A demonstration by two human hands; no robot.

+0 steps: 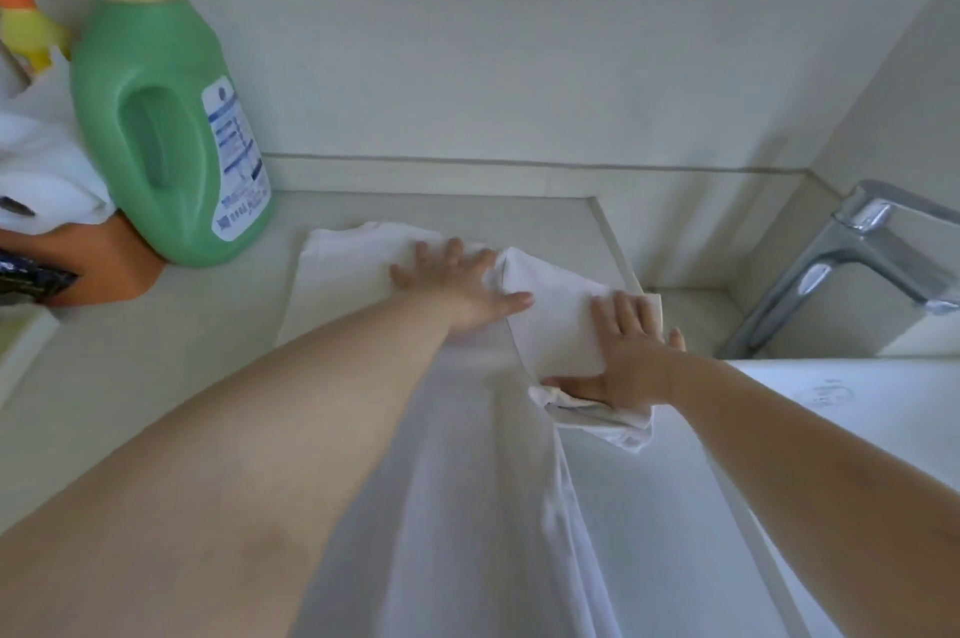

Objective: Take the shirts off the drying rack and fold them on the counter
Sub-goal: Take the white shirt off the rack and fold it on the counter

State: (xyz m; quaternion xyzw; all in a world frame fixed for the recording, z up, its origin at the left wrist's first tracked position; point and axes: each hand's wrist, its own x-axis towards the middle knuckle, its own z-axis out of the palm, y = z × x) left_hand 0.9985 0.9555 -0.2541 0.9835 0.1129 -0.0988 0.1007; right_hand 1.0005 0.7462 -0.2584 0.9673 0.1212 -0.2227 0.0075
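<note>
A white shirt (447, 481) lies stretched along the pale counter (156, 351), running from the near edge to the back wall. Its right sleeve (550, 320) is folded inward over the body. My left hand (457, 281) lies flat with spread fingers on the shirt's upper part. My right hand (623, 351) presses flat on the folded sleeve, thumb near the sleeve's bunched cuff (602, 419). The drying rack is out of view.
A green detergent bottle (166, 133) with a gold cap stands at the back left, beside an orange item (109, 263) and white cloth (41, 169). A chrome tap (841, 263) and a white basin (857, 419) are on the right.
</note>
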